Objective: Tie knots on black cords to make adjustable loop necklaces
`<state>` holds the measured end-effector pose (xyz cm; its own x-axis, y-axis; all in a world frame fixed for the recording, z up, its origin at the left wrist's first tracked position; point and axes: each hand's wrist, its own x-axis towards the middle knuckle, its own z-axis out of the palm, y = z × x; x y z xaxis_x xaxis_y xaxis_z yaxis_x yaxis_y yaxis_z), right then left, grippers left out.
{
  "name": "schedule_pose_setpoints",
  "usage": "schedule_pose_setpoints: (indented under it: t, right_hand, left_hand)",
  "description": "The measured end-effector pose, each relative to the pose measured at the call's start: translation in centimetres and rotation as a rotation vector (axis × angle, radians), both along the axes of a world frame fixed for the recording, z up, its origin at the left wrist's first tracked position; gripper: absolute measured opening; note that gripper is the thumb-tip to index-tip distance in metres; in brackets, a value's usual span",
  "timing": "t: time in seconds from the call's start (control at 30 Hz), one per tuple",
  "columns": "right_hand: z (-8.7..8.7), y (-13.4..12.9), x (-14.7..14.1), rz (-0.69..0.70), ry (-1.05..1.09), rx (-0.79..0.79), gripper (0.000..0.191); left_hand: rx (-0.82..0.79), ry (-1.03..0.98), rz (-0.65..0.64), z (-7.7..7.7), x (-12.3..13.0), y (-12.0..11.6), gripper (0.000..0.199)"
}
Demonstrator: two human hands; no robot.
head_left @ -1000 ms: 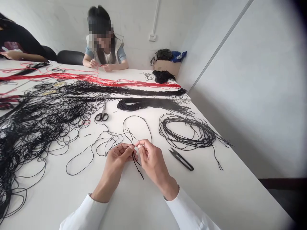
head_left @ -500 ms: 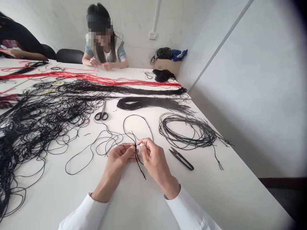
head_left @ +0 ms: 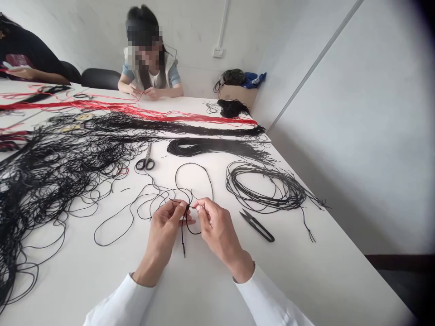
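Between thumb and fingers, my left hand (head_left: 168, 226) pinches a black cord (head_left: 211, 181) where its strands cross in a small knot. My right hand (head_left: 217, 228) is closed in a pinch on a strand of the same cord, just right of the knot. A loop of the cord rises beyond both hands, and a knotted end hangs down between them towards me. Thin loose cord trails over the table to the left. Right of my right hand lie black thread snips (head_left: 257, 225), their blades pointing away. My fingertips partly cover the knot.
A coil of black cord (head_left: 234, 194) lies at right. Scissors (head_left: 145, 163), a black cord bundle (head_left: 204, 147) and red cords (head_left: 142, 111) lie farther back. A tangled black heap (head_left: 50, 181) covers the left. Across the white table (head_left: 210, 290), a person (head_left: 149, 68) handles red cord; another sits far left.
The knot and my left fingers have shifted slightly left. The hanging cord end has swung left and now points almost straight down. My right fingers sit a little farther from the knot.
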<state>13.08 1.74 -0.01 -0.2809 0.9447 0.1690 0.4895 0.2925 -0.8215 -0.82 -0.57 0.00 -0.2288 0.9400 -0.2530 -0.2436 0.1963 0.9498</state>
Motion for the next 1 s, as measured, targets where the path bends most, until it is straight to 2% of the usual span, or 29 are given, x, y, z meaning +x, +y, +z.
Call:
schedule_pose_setpoints:
  t: [0.13,0.23,0.3,0.37,0.43,0.53,0.6,0.7,0.8,1.0]
  right_hand:
    - [-0.4,-0.1,-0.3,-0.001,0.072,-0.046,0.024]
    - [-0.4,-0.1,-0.3,-0.031,0.051,0.060,0.025]
    - [-0.2,0.0,-0.1,-0.141,0.009,0.191,0.026]
    - [0.2,0.2,0.1,-0.288,-0.007,0.198,0.030]
    - [0.6,0.4,0.4,-0.336,-0.005,-0.012,0.042]
    - [1.2,0.4,0.6,-0.210,0.042,-0.423,0.060]
    - [1.5,0.3,0.7,-0.124,0.126,-0.566,0.059]
    - [1.5,0.4,0.7,-0.087,0.289,-0.654,0.043]
    - [1.4,0.6,0.7,-0.142,0.427,-0.721,0.029]
    - [1.1,0.6,0.6,-0.207,0.615,-0.790,0.032]
  left_hand:
    - [-0.031,-0.098,-0.123,0.4,-0.2,0.0,0.033]
    - [-0.041,-0.121,-0.131,0.3,-0.2,0.1,0.034]
    - [-0.034,-0.128,-0.078,0.2,-0.1,0.1,0.035]
    - [-0.015,-0.140,-0.024,0.1,0.0,0.2,0.035]
    - [0.000,-0.149,0.005,0.1,0.0,0.1,0.035]
    - [0.015,-0.156,-0.016,0.1,0.2,0.1,0.035]
    - [0.030,-0.150,-0.050,0.1,0.3,0.1,0.035]
    - [0.039,-0.118,-0.079,-0.2,0.4,0.0,0.035]
    - [0.024,-0.080,-0.087,-0.5,0.3,0.0,0.034]
    - [0.002,-0.053,-0.096,-0.5,0.5,0.0,0.036]
